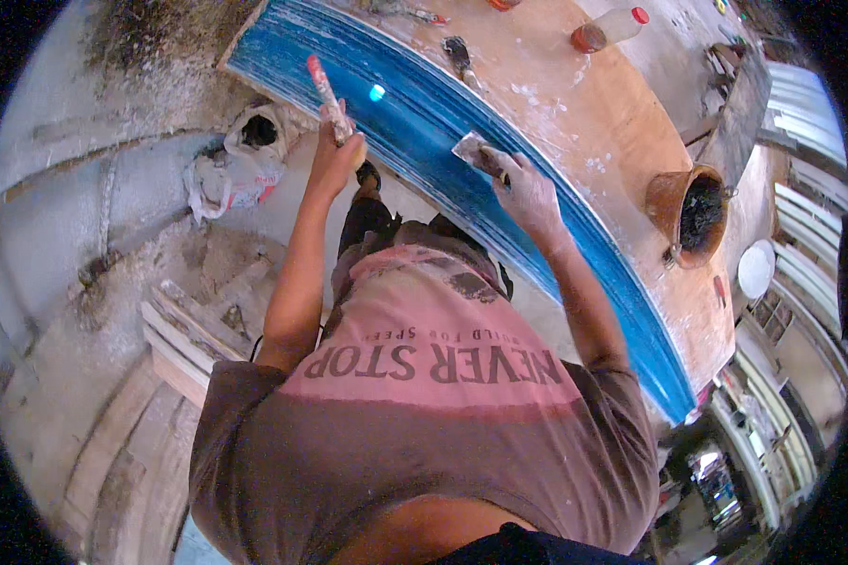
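Blue panel (398, 122), one: ran along the table (622, 179); colour was on, pale streaks remained, seemingly unfinished. Left hand (339, 141): fingers wrapped a stick (322, 83). Right hand (530, 196): fingers gripped a scraper (469, 148), over panel.

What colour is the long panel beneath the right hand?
The long panel is blue with pale lengthwise streaks, best seen in the head view.

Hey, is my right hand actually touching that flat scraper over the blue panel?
Touching. The head view shows the right hand gripping the flat scraper, its blade jutting out beyond the hand.
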The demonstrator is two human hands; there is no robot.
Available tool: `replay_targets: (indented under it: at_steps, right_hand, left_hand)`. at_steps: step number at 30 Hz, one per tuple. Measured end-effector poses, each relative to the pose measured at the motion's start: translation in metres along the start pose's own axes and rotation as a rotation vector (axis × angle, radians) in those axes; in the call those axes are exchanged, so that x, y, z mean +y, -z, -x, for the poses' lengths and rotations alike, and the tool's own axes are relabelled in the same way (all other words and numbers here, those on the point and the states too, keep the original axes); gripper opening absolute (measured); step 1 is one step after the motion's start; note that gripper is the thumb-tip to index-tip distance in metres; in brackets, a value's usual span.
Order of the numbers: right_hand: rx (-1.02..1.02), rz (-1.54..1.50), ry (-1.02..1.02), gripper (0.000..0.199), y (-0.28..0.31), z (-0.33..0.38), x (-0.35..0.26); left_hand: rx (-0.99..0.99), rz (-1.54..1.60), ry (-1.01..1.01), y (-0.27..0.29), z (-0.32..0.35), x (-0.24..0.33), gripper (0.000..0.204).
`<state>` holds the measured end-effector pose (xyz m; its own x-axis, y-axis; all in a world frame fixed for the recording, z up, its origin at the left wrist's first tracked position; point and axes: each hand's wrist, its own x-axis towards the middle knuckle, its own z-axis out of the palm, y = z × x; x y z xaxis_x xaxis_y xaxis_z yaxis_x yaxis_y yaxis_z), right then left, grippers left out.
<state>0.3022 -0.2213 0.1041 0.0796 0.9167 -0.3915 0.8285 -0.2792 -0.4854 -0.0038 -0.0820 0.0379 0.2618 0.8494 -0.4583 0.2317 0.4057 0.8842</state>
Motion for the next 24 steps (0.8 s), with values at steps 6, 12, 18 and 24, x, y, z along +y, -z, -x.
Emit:
replay_targets:
  at_steps: [6,12,18,24]
  right_hand:
    - [-0.117,-0.016,-0.069,0.043,-0.035,-0.063,-0.081]
    - [-0.082,0.005,-0.298,0.027,-0.052,-0.107,-0.181]
    - [-0.1,-0.017,-0.265,0.018,-0.042,-0.138,-0.211]
    - [0.058,-0.069,-0.505,0.022,-0.069,-0.129,-0.22]
  left_hand:
    - [-0.022,-0.343,-0.323,0.071,-0.09,-0.022,0.036]
    - [-0.095,-0.466,-0.413,0.122,-0.138,-0.006,0.039]
    - [-0.141,-0.403,-0.467,0.134,-0.172,-0.004,0.034]
    - [-0.199,-0.491,-0.41,0.135,-0.173,0.009,0.036]
